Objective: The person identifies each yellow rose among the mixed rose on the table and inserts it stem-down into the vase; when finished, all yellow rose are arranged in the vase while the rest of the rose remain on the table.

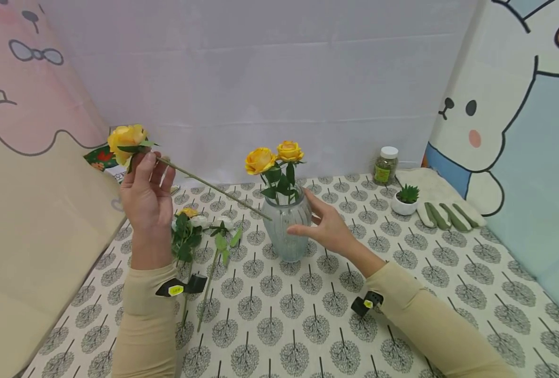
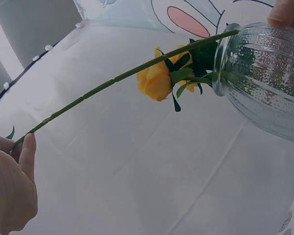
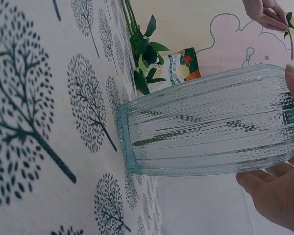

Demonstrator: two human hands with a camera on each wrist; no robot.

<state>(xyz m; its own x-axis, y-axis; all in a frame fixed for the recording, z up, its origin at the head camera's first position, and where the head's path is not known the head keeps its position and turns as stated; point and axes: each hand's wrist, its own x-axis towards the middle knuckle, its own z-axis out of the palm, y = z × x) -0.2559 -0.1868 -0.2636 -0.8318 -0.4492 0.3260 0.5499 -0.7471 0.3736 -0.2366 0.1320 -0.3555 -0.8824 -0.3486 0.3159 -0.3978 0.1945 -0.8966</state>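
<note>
My left hand [image 1: 149, 202] pinches a yellow rose [image 1: 125, 142] by its stem, close under the bloom. The rose is raised above the table at the left, and its long green stem [image 2: 95, 91] slants down to the right. In the head view the stem's end overlaps the upper body of a ribbed clear glass vase [image 1: 285, 233]. Two yellow roses [image 1: 260, 160] with dark green leaves stand in the vase, which is upright on the table. My right hand [image 1: 328, 227] holds the vase near its top, thumb on one side and fingers [image 3: 255, 183] on the other.
Several loose flowers [image 1: 183, 239], yellow and white, lie on the tree-patterned tablecloth [image 1: 270, 333] at left. A printed packet [image 3: 179, 68] is behind them. At back right are a white-lidded jar [image 1: 385, 167], a potted succulent [image 1: 405, 202] and green-and-white gloves [image 1: 445, 207].
</note>
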